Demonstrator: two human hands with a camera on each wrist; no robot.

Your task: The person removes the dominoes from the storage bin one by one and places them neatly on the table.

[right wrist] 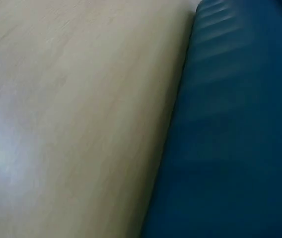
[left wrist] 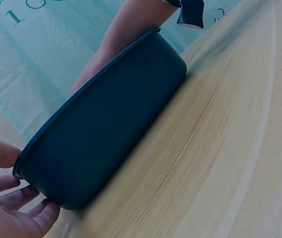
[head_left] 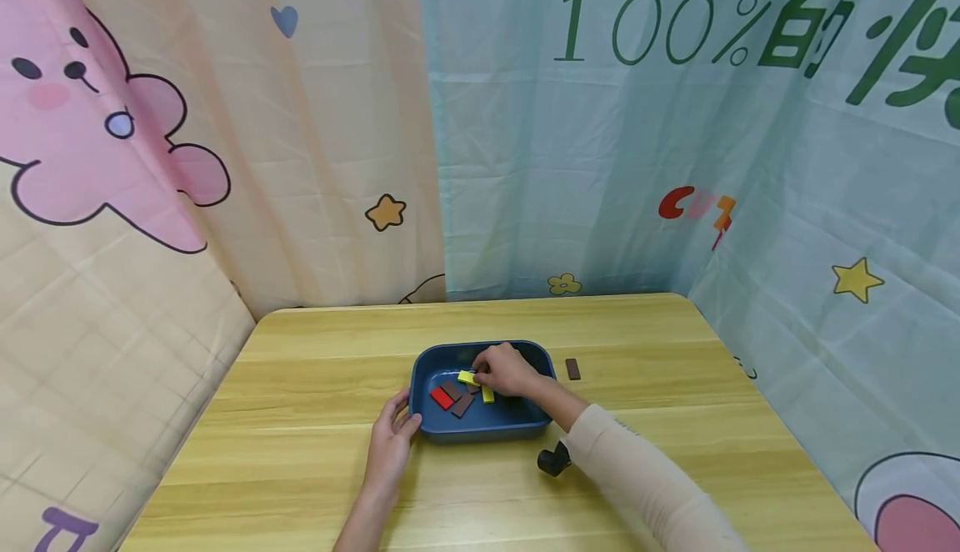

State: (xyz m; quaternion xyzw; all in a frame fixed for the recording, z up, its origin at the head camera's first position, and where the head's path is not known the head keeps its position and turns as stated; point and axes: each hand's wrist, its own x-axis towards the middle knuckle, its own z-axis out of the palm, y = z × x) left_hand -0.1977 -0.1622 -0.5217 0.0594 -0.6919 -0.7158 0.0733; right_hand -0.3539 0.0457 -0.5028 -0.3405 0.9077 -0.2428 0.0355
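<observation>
A dark blue rectangular container (head_left: 480, 434) stands on the table, holding several small flat blocks. Among them are a red block (head_left: 442, 398), a brown block (head_left: 462, 404) and two yellow blocks, one being the yellow block (head_left: 488, 394) near the middle. My left hand (head_left: 392, 431) holds the container's left end; in the left wrist view its thumb is at the rim and its fingers bend against the outer wall. Inside the container, my right hand (head_left: 507, 370) has its bent fingertips at the right end of the other yellow block (head_left: 467, 378); whether they pinch it is unclear. The right wrist view shows only the container's outer wall (right wrist: 230, 139) and the tabletop.
A single brown block (head_left: 573, 368) lies on the wooden table (head_left: 300, 452) just right of the container. Below my right forearm a black device (head_left: 554, 459) shows, apparently the wrist camera. Printed curtains (head_left: 337, 118) stand behind the table and along both sides.
</observation>
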